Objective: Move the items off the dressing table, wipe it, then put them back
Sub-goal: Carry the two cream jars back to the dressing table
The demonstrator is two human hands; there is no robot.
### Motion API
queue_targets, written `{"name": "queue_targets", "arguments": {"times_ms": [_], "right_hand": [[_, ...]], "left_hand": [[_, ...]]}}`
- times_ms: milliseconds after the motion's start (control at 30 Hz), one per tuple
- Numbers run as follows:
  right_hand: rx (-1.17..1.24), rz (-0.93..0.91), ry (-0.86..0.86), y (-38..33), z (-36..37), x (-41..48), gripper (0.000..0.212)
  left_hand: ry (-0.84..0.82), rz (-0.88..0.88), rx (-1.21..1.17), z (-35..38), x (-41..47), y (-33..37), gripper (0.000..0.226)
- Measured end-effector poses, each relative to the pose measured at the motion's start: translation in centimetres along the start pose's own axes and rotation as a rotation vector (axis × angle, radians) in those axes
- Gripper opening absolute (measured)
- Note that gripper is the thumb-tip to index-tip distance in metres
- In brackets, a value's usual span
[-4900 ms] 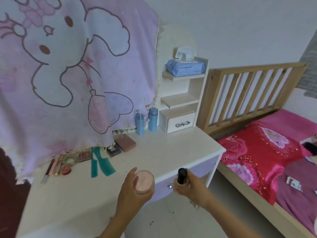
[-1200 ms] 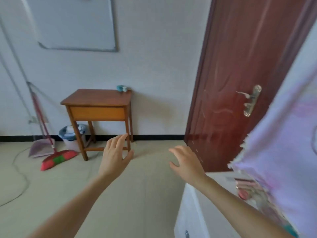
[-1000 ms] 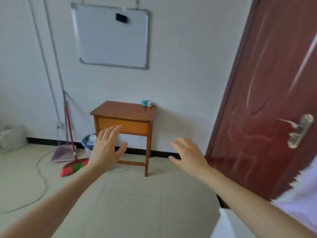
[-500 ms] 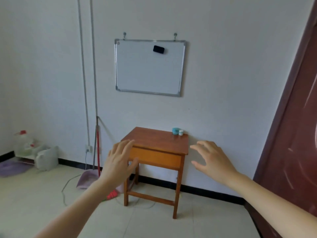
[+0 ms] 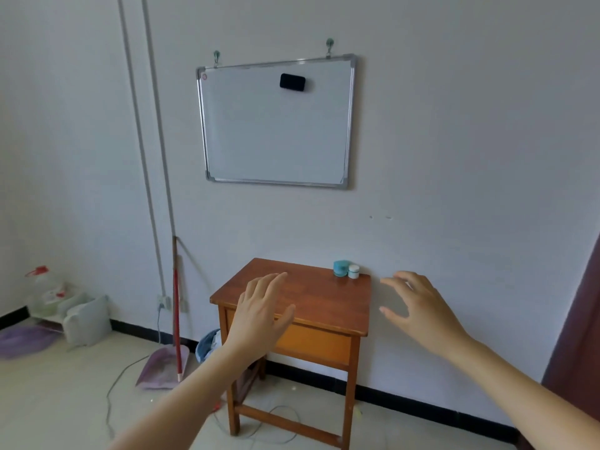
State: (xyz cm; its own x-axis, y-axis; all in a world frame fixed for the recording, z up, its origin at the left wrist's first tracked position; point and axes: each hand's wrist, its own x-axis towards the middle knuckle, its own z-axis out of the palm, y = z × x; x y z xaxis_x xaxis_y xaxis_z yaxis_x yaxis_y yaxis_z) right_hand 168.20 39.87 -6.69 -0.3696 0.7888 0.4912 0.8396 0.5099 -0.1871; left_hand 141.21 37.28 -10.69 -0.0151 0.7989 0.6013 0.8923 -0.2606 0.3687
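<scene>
A small brown wooden side table (image 5: 311, 298) stands against the white wall ahead. On its back right corner sit a teal jar (image 5: 341, 268) and a small white jar (image 5: 353, 272), side by side. My left hand (image 5: 259, 311) is raised in front of the table with fingers spread and nothing in it. My right hand (image 5: 418, 308) hovers to the table's right, fingers loosely spread, also holding nothing. The dressing table is out of view.
A whiteboard (image 5: 276, 121) with a black eraser (image 5: 292, 82) hangs above the table. A red-handled broom (image 5: 176, 306) and purple dustpan (image 5: 164, 365) lean at the left, by a blue bin (image 5: 207, 345). Cables lie on the floor. A brown door (image 5: 581, 336) is at the right edge.
The view has swung left from the dressing table and door to face the wooden side table, which is now closer. Both hands, which earlier held a pink compact and a black tube, are now bare.
</scene>
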Motion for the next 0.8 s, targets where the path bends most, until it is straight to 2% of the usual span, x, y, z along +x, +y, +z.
{"name": "queue_targets", "arguments": {"times_ms": [400,533,800], "right_hand": [[0.120,0.006,-0.111,5.7,11.6,11.0,0.049],[0.075,0.032,-0.092,7.2,13.2,16.4,0.047],[0.029,0.152,-0.062,10.8,18.2,26.1,0.043]], "left_hand": [[-0.091,-0.156,-0.005,9.4,7.4,-8.6,0.055],[-0.057,-0.151,-0.057,11.5,13.2,-11.5,0.053],[-0.095,-0.110,-0.138,17.7,24.2,-17.7,0.055]]}}
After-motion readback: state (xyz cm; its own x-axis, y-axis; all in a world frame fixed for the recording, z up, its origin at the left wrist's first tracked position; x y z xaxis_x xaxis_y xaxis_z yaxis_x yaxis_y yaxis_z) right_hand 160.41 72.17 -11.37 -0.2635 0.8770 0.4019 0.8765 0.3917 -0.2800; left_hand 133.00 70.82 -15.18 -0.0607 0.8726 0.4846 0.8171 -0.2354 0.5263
